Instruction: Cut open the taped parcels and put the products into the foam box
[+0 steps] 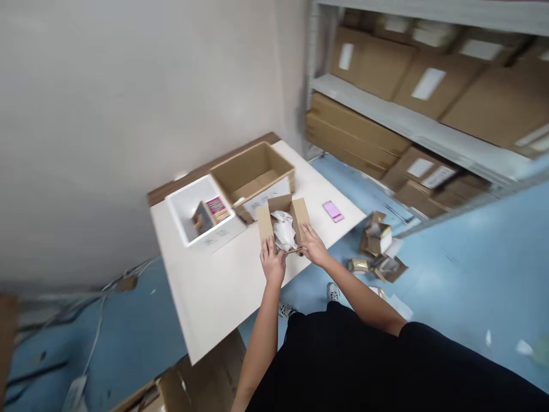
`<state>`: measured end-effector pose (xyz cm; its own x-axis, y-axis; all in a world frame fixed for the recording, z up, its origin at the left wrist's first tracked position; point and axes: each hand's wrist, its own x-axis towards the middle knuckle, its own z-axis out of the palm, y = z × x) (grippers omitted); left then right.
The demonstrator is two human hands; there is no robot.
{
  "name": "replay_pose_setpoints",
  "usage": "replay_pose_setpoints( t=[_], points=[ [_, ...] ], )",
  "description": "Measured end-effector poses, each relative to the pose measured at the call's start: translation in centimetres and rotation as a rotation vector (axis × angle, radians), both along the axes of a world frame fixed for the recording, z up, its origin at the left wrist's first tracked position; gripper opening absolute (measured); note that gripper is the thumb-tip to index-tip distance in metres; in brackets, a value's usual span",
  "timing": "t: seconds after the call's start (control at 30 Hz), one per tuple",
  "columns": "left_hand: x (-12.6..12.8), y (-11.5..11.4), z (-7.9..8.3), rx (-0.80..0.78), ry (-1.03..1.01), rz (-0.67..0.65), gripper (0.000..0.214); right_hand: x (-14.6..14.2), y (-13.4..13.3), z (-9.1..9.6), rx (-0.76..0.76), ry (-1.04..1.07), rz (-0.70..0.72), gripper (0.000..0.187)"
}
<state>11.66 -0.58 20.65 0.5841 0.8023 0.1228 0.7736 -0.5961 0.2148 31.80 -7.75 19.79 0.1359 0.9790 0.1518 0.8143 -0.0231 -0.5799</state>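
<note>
A small open cardboard box (263, 222) stands on the white table (214, 286), with crumpled white paper (284, 229) inside it. My left hand (273, 264) rests on the box's near left side, fingers curled against the flap. My right hand (313, 245) presses on the near right flap, fingers laid along the cardboard. Both hands touch the box at its near edge.
Behind it stand a larger open cardboard box (253, 171) and a white bin (189, 209) holding small colourful packs. A pink phone (333, 211) lies at the table's right. Cardboard scraps (377, 246) litter the blue floor. Metal shelves (412, 126) with cartons stand at right.
</note>
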Motion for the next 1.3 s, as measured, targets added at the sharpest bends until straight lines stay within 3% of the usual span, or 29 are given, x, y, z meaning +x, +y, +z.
replay_pose_setpoints(
  t=[0.17,0.33,0.47,0.57,0.7,0.8,0.9,1.07,1.2,1.3],
  points=[
    [16.6,-3.5,1.2,0.006,-0.023,-0.293,0.013,13.2,-9.3,1.5,-0.022,-0.083,-0.316,0.015],
    [31.1,-10.7,1.1,-0.008,-0.013,-0.606,0.014,22.3,-20.8,1.4,-0.052,-0.144,-0.673,0.015],
    [39.6,-17.7,0.7,0.004,0.014,-0.852,0.016,26.2,-29.4,0.6,-0.104,-0.154,-0.95,0.015],
    [43.7,-21.8,0.3,0.019,0.056,-0.99,0.026,28.2,-34.4,-0.7,-0.166,-0.144,-1.084,0.02],
    [45.8,-23.7,-0.2,0.008,0.05,-1.05,0.06,30.6,-38.4,-2.5,-0.222,-0.11,-1.215,0.049],
    [45.4,-22.5,-0.4,-0.028,0.038,-1.0,0.064,32.0,-39.5,-2.7,-0.196,-0.098,-1.248,0.058],
    [44.5,-20.3,-0.2,-0.082,0.042,-0.9,0.06,33.0,-38.6,-1.8,-0.149,-0.114,-1.213,0.056],
    [42.7,-16.2,1.3,-0.105,-0.021,-0.728,0.058,34.2,-32.7,1.2,-0.021,-0.128,-1.009,0.054],
    [39.9,-12.9,2.7,-0.076,-0.115,-0.595,0.057,33.2,-25.1,3.2,0.042,-0.128,-0.785,0.056],
    [36.1,-10.1,3.4,-0.069,-0.178,-0.492,0.056,30.6,-19.0,4.1,0.077,-0.124,-0.615,0.053]
  ],
)
